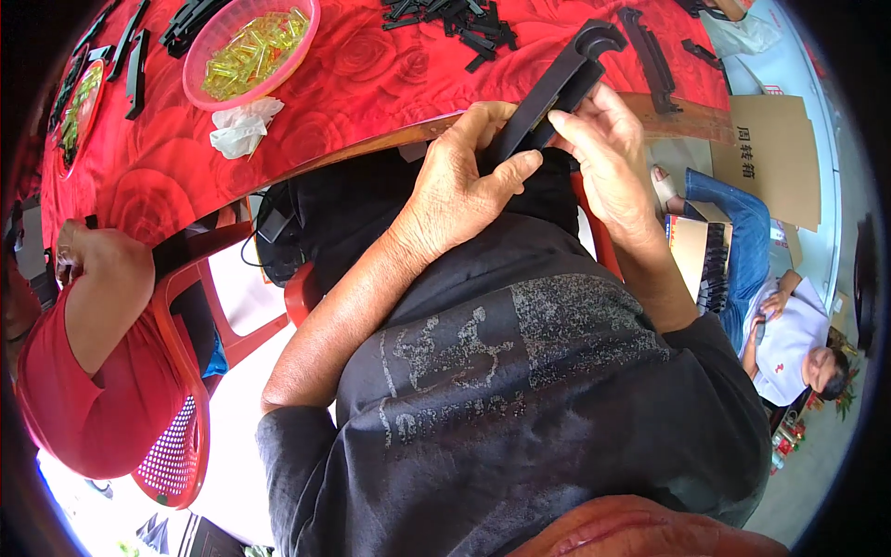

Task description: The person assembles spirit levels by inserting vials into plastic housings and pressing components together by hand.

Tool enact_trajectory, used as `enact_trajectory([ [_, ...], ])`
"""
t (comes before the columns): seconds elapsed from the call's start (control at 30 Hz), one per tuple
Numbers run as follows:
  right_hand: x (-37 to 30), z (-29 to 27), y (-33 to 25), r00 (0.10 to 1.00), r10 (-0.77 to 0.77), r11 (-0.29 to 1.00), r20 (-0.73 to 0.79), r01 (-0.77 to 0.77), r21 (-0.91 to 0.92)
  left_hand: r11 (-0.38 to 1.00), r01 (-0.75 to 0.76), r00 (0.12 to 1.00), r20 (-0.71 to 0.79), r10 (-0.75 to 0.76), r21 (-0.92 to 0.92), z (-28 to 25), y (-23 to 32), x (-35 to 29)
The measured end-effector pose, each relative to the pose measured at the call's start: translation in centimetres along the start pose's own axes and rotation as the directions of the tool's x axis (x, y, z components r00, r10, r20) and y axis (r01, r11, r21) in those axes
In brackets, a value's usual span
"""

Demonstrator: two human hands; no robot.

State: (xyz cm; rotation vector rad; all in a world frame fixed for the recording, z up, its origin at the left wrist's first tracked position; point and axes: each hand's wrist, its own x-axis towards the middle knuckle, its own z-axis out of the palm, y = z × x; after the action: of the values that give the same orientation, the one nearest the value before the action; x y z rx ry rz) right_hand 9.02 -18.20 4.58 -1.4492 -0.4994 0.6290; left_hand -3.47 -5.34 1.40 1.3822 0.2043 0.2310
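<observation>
A long black plastic part (557, 91) with a hooked, curved far end is held at a slant above the table's near edge. My left hand (459, 186) grips its lower end, with the thumb along the near side. On the other side, the curled fingers and thumb of my right hand (608, 158) close on the part's edge. Whether a small piece sits under the right fingertips cannot be made out. A similar black strip (650, 60) lies on the table just beyond my right hand.
A pink bowl (198, 54) of small yellow transparent pieces (255, 60) stands at the far left, beside crumpled white tissue (244, 128). Small black parts (464, 23) are piled at the back. A person in red (93, 390) sits left; another person (789, 325) sits right, near a cardboard box (775, 167).
</observation>
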Motion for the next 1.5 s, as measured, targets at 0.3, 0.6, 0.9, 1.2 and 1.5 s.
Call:
enact_trajectory([
  [0.3,0.2,1.8,0.0,1.0,-0.009,1.0,-0.01,0.009,-0.005,0.996,0.054,0.997,-0.058,-0.059,-0.076,-0.3,-0.3,0.2],
  [0.6,-0.1,1.4,0.9,0.997,-0.061,0.998,0.038,0.062,-0.012,0.946,-0.081,0.931,-0.316,0.184,0.314,0.4,-1.2,0.9],
  [0.9,-0.3,1.6,0.8,0.994,-0.095,0.993,0.046,0.097,-0.063,0.925,-0.008,0.958,-0.262,0.116,0.38,0.1,-0.9,0.8],
  [1.2,-0.3,1.3,0.7,0.989,-0.099,0.994,0.108,0.103,-0.031,0.938,-0.002,0.97,-0.228,0.086,0.346,0.4,-1.0,0.5],
  [1.5,0.8,-0.7,0.8,0.993,0.105,0.976,0.046,-0.111,0.189,0.763,-0.395,0.866,-0.069,0.495,0.511,0.9,1.2,-0.5],
])
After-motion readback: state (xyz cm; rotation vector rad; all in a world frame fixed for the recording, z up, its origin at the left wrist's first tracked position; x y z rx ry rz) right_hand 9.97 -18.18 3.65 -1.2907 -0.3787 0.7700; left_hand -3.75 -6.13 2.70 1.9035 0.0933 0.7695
